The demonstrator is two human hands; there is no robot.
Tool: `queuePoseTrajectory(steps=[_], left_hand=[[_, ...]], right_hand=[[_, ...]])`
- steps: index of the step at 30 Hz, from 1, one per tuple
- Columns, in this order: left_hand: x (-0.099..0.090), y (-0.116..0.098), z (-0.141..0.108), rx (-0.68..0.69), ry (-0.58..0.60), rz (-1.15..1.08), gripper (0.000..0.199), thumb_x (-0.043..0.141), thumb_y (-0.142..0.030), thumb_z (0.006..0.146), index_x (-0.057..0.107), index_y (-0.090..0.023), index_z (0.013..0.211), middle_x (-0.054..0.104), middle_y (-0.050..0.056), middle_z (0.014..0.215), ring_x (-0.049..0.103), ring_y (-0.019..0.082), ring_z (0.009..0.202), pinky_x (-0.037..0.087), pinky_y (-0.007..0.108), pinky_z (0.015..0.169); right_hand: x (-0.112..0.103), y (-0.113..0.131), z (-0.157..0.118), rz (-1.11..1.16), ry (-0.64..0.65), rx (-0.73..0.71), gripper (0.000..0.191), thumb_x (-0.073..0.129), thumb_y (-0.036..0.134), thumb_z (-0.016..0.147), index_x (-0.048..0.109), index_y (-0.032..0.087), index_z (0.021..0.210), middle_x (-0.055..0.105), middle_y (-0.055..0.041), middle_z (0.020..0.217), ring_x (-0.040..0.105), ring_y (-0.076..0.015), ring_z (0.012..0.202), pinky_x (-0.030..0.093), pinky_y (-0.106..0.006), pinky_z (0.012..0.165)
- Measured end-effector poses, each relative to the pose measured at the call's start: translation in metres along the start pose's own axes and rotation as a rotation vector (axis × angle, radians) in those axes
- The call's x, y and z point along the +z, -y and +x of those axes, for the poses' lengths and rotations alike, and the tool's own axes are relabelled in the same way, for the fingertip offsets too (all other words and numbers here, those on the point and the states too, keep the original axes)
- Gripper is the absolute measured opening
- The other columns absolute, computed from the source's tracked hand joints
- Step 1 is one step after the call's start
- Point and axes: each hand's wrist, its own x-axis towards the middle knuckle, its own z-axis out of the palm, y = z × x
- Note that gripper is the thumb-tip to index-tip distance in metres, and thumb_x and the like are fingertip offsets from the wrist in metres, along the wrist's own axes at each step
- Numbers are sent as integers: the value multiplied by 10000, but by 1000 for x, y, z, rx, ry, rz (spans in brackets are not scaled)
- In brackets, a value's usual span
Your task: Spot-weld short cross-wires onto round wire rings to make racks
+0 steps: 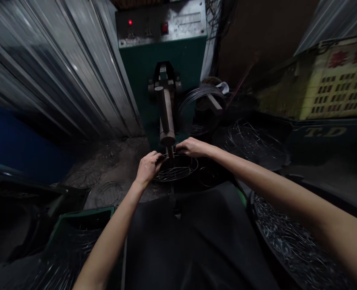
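Observation:
A round wire rack (178, 174) hangs between my hands, under the arm of a green machine (136, 68). My left hand (149, 163) is closed on its rim at the left, thumb and fingers pinched together. On the right, my right hand (193, 147) pinches the same rim close to the machine's electrode tip (170, 151). The rim passes at that tip; I cannot tell whether they touch. Above it sits the thick metal cylinder (167, 117) of the machine's arm. The fingertips of both hands are partly hidden.
A coil of wire (204, 94) lies right of the machine. A black tub of small metal pieces (289, 241) stands at my right, a green-rimmed bin of wires (75, 241) at my left. A yellow crate (332, 88) is at the right. The control panel (184, 20) shows a red light.

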Motion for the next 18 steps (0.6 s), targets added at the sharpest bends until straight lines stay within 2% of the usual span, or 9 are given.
queuePoseTrajectory(steps=[14, 18], left_hand=[[-1, 3, 5, 5, 31, 51, 214, 513, -307, 862, 652, -150, 824, 633, 45, 768, 601, 151, 693, 424, 235, 628], [-2, 3, 5, 13, 6, 23, 202, 529, -313, 851, 651, -158, 809, 640, 43, 769, 601, 146, 683, 421, 231, 621]], right_hand=[[3, -5, 0, 16, 22, -10, 280, 483, 187, 834, 651, 200, 1059, 689, -30, 995, 616, -146, 846, 383, -214, 708], [2, -6, 0, -13, 15, -10, 282, 487, 184, 832, 653, 198, 1059, 692, -34, 971, 606, -141, 817, 371, -221, 697]])
